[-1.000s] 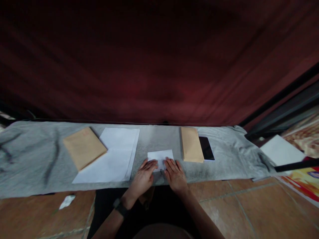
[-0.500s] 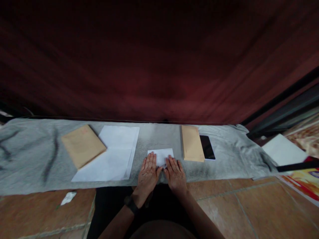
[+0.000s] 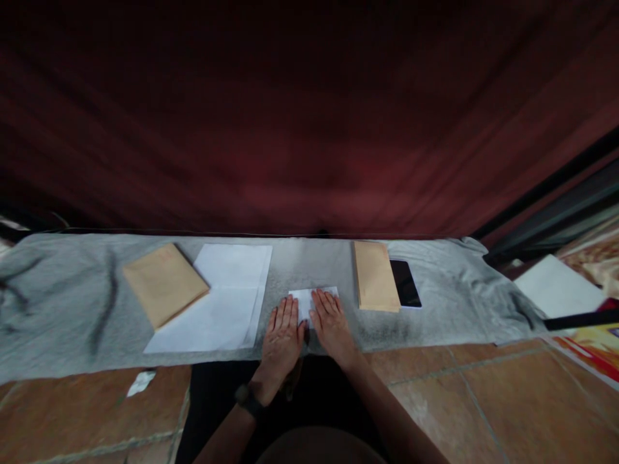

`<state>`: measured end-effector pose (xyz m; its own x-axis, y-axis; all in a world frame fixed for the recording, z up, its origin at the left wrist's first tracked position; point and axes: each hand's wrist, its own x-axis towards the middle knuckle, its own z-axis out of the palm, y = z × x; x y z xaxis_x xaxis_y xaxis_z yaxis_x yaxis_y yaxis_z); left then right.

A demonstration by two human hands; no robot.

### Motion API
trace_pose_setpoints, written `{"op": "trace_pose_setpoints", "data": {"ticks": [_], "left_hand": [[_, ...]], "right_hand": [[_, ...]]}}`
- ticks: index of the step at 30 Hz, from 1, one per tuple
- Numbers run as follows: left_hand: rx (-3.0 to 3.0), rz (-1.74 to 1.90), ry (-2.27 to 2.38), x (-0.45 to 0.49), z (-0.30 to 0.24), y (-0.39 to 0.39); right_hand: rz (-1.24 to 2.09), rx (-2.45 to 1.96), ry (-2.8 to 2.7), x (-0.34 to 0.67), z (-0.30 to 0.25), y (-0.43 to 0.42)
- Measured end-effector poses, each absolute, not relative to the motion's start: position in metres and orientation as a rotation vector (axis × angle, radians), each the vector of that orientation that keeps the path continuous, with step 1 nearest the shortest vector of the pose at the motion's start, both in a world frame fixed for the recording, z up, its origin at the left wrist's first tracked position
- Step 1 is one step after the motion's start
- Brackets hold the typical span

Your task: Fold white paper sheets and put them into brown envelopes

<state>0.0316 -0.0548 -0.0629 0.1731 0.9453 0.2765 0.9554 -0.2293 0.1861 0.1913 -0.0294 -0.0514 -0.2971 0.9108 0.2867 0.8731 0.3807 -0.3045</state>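
Observation:
A small folded white paper [image 3: 304, 301] lies on the grey cloth in front of me, mostly covered by my hands. My left hand [image 3: 283, 338] rests flat on its left side, fingers stretched forward. Flat across its right part lies my right hand [image 3: 333, 327], fingers also extended. Left of my hands are large white sheets [image 3: 227, 296], partly under a stack of brown envelopes [image 3: 165, 283]. To the right sits another stack of brown envelopes [image 3: 376, 277].
A dark-screened phone [image 3: 406, 285] lies beside the right envelopes. The grey cloth [image 3: 454, 290] covers a narrow surface against a dark red curtain [image 3: 309, 129]. A crumpled white scrap [image 3: 141, 383] is on the tiled floor [image 3: 435, 393]. A white flat object [image 3: 558, 287] stands far right.
My right hand has moved forward and left over the small paper. My left hand has shifted slightly left and stays flat on the paper.

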Motion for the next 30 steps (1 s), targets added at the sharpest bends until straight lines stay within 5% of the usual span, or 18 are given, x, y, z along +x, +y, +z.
{"op": "trace_pose_setpoints", "data": {"ticks": [30], "left_hand": [[-2.427,-0.570,-1.866,0.038,-0.063,-0.034]], "right_hand": [[0.004,-1.878,-2.022,0.200,-0.064,-0.030]]}}
